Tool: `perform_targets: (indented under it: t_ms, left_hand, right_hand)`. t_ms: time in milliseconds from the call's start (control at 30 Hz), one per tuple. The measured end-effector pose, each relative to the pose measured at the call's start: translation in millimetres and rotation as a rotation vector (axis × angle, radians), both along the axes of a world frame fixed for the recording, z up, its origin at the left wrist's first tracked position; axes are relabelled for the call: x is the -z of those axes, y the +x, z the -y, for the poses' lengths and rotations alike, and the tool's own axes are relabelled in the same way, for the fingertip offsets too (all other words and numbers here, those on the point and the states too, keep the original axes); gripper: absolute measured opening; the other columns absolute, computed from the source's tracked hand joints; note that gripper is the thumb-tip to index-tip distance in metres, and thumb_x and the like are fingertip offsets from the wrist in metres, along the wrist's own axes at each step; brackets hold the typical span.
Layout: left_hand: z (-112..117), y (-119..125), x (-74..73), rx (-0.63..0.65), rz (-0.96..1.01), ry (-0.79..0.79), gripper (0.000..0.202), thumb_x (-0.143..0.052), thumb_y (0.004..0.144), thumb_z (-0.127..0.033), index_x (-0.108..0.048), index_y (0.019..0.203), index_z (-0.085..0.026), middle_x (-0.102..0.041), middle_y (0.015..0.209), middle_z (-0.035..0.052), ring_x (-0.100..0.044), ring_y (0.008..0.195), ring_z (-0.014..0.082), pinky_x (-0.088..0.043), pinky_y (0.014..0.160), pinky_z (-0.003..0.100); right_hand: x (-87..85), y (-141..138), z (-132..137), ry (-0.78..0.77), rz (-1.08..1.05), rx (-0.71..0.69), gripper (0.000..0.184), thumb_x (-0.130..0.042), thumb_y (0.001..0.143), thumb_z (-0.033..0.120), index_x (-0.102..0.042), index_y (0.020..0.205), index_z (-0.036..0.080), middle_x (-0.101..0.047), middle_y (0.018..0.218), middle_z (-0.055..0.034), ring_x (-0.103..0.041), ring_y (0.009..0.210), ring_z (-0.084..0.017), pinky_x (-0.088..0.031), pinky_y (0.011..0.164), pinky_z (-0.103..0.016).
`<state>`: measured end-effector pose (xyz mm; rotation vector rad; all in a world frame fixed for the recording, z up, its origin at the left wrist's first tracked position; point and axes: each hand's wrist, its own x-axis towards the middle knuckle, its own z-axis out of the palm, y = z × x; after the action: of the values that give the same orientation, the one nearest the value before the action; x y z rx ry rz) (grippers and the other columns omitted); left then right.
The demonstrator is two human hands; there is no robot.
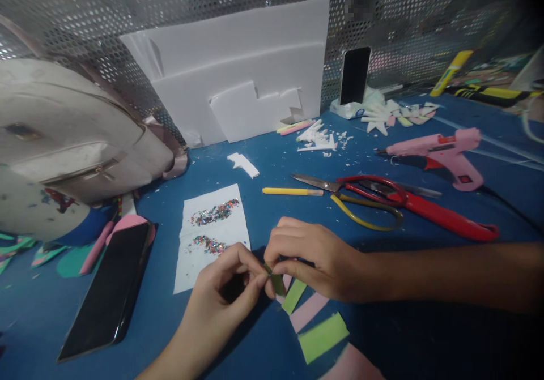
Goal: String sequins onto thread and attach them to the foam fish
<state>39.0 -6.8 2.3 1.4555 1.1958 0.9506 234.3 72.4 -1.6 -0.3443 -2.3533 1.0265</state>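
My left hand (225, 292) and my right hand (317, 255) meet at the front middle of the table, fingertips pinched together. Between them is a small dark green strip (278, 284), partly hidden by the fingers. Just below my right hand lie a light green strip (294, 297), a pink strip (309, 311) and a wider green piece (323, 337). A larger pink piece (352, 366) is cut off by the bottom edge of the view. Left of the hands, a white sheet (187, 275) bears two heaps of multicoloured glitter flakes (216, 212).
Beyond my right hand lie scissors (369, 190), a red-handled tool (446, 216) and a yellow pen (293, 191). A pink glue gun (446, 150) rests at right. At left are a black phone (106, 289) and a pale backpack (76, 125). White foam boards (255, 63) stand behind.
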Motion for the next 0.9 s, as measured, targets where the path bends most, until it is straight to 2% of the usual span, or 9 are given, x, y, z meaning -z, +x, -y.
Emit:
perform_targets:
  t_ms: [133, 367, 567, 900]
  left_hand:
    - [-1.1, -0.4, -0.1, -0.032, 0.009, 0.012, 0.013, -0.058, 0.091, -0.022, -0.058, 0.078, -0.02, -0.066, 0.069, -0.0015, -0.065, 0.068, 0.0109, -0.047, 0.066, 0.021]
    - [-2.7, -1.8, -1.5, -0.088, 0.029, 0.003, 0.014, -0.059, 0.091, -0.025, -0.058, 0.078, -0.02, -0.067, 0.068, -0.0021, -0.064, 0.066, 0.0089, -0.047, 0.064, 0.017]
    - [-2.8, -1.4, -0.5, -0.082, 0.048, 0.0, 0.013, -0.059, 0.091, -0.023, -0.058, 0.079, -0.02, -0.066, 0.069, -0.0027, -0.064, 0.067, 0.0084, -0.047, 0.064, 0.017]
    - [-0.8, -2.4, 0.9, -0.059, 0.021, 0.019, 0.012, -0.058, 0.091, -0.02, -0.058, 0.079, -0.021, -0.066, 0.07, -0.003, -0.064, 0.068, 0.0087, -0.048, 0.065, 0.018]
  right_hand:
    - [-1.7, -0.2, -0.3, -0.062, -0.009, 0.043, 0.011, -0.053, 0.096, 0.018, -0.056, 0.086, 0.018, -0.058, 0.083, 0.0019, -0.048, 0.082, -0.011, -0.038, 0.079, -0.023]
    - [-0.2, 0.9, -0.5, -0.165, 0.02, 0.092, 0.007, -0.054, 0.096, 0.021, -0.06, 0.1, 0.02, -0.061, 0.095, 0.0012, -0.051, 0.093, -0.011, -0.04, 0.079, -0.022]
    - [0.4, 0.0, 0.0, -0.135, 0.026, 0.105, 0.003, -0.061, 0.091, 0.021, -0.061, 0.092, 0.018, -0.061, 0.088, 0.0021, -0.051, 0.088, -0.011, -0.039, 0.075, -0.021]
    - [0.0, -1.0, -1.5, -0.048, -0.04, 0.055, 0.007, -0.058, 0.089, 0.011, -0.058, 0.084, 0.016, -0.058, 0.079, 0.0018, -0.049, 0.078, -0.011, -0.038, 0.076, -0.023]
